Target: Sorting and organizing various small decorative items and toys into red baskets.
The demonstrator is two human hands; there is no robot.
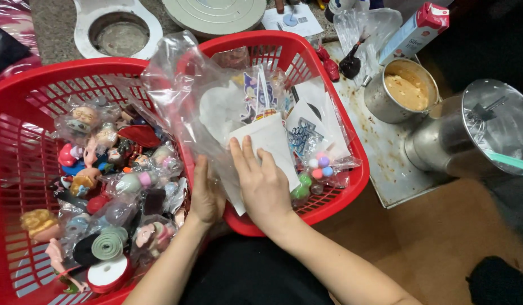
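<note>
My right hand (263, 183) lies flat on a white paper card (268, 140) inside a clear plastic bag (185, 93), fingers spread over its lower edge. My left hand (205, 195) presses against the bag's lower left side, next to the rim of the smaller red basket (352, 181). The bag holds printed cartoon cards, and small coloured balls (319, 167) lie in plastic just right of my right hand. To the left, a larger red basket (24, 96) holds several small bagged toy figures (97, 147).
A metal pot with orange paste (405, 90) and a bigger steel pot with a lid (479, 133) stand on a stained metal tray (386, 164) at right. A carton (414, 31) leans behind them. Round metal lids (213, 14) lie at the top.
</note>
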